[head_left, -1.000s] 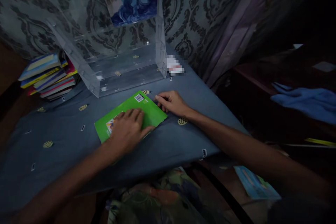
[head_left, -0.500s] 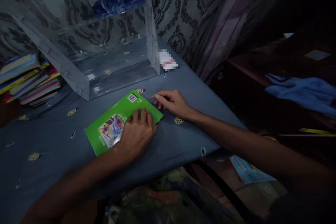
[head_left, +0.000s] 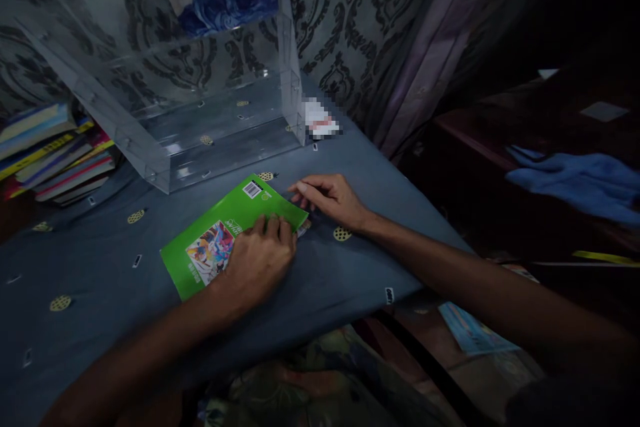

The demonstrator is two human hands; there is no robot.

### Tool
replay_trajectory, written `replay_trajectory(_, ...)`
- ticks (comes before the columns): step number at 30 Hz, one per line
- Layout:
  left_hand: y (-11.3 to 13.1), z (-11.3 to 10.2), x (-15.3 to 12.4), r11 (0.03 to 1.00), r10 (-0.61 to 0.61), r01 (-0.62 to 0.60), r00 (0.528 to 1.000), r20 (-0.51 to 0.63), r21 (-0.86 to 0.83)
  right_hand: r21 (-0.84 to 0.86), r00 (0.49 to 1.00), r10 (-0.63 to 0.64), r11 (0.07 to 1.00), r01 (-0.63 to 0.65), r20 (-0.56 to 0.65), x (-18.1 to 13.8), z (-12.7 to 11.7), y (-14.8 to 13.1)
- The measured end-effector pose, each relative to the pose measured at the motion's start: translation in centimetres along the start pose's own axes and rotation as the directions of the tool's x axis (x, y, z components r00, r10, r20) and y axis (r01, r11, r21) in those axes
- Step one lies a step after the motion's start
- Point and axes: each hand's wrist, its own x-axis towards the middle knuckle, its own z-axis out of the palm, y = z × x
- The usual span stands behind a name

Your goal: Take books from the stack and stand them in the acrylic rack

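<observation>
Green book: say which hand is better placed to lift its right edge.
Likely the right hand: its fingertips are beside that edge, while the left hand rests on the green book.

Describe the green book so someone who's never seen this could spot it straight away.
On the blue-gray tablecloth, find the clear stand. In front of it, under the left hand, lies the green book. Unlike the stacked books at far left, it shows a barcode and colorful picture on bright green.

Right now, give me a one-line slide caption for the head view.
Left hand on a green book, right hand by its corner, clear stand behind.
</observation>
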Motion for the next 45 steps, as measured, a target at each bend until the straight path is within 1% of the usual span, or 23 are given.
replay_trajectory(4,0.1,0.5,-0.1,1.0,0.002,-0.002,1.0,-0.02,0.003,-0.014,1.0,-0.007,1.0,0.007,0.001,0.0,0.0,0.1)
replay_trajectory(7,0.1,0.8,-0.1,0.999,-0.001,0.002,0.999,-0.034,0.033,-0.058,1.0,-0.008,0.998,0.009,0.016,-0.1,0.0,-0.1)
replay_trajectory(11,0.3,1.2,-0.3,0.998,0.025,-0.022,0.998,-0.051,0.057,-0.114,0.999,-0.006,0.993,0.012,0.052,-0.2,0.1,-0.3)
replay_trajectory(14,0.4,1.5,-0.5,0.996,0.023,-0.016,0.997,-0.075,0.093,-0.159,0.998,0.007,0.987,0.002,0.056,-0.1,0.2,-0.1)
replay_trajectory(16,0.4,1.5,-0.5,0.995,0.016,-0.009,0.998,-0.066,0.095,-0.173,0.998,0.021,0.985,-0.011,0.055,-0.1,0.2,0.1)
replay_trajectory(20,0.1,0.8,-0.2,0.999,-0.002,0.002,1.0,0.004,0.037,-0.114,0.999,0.025,0.993,-0.021,0.032,0.0,0.3,0.4)
replay_trajectory(23,-0.3,-0.1,0.3,0.999,-0.051,0.052,0.996,0.077,-0.009,-0.084,1.0,0.025,0.996,-0.024,0.019,0.1,0.2,0.6)
replay_trajectory(26,-0.7,-0.7,0.8,0.995,-0.098,0.1,0.986,0.132,-0.012,-0.085,0.999,0.031,0.996,-0.029,0.013,0.1,0.1,0.7)
replay_trajectory(28,-1.1,-0.8,1.1,0.992,-0.128,0.128,0.982,0.143,0.004,-0.09,0.999,0.039,0.995,-0.037,0.017,0.1,0.0,0.9)
replay_trajectory(31,-1.6,-0.6,1.6,0.984,-0.176,0.175,0.976,0.131,0.019,-0.045,0.998,0.059,0.997,-0.058,0.027,0.2,0.1,1.0)
replay_trajectory(36,-2.3,-0.3,2.9,0.971,-0.235,0.237,0.967,0.102,-0.008,0.105,0.996,0.083,0.991,-0.087,0.035,0.4,0.3,1.1)
replay_trajectory(38,-2.4,-0.3,3.4,0.968,-0.248,0.25,0.966,0.079,-0.02,0.146,0.993,0.111,0.982,-0.117,0.048,0.4,0.4,1.2)
replay_trajectory(40,-2.7,-0.2,3.5,0.971,-0.237,0.239,0.97,0.059,-0.029,0.167,0.987,0.153,0.973,-0.158,0.047,0.1,0.6,1.3)
replay_trajectory(42,-3.7,0.1,3.2,0.98,-0.19,0.192,0.981,0.038,-0.047,0.172,0.981,0.192,0.966,-0.193,0.023,-0.4,0.9,1.3)
replay_trajectory(45,-6.5,1.1,1.8,0.991,-0.111,0.11,0.994,-0.017,-0.076,0.201,0.973,0.229,0.953,-0.225,0.001,-1.5,1.5,1.1)
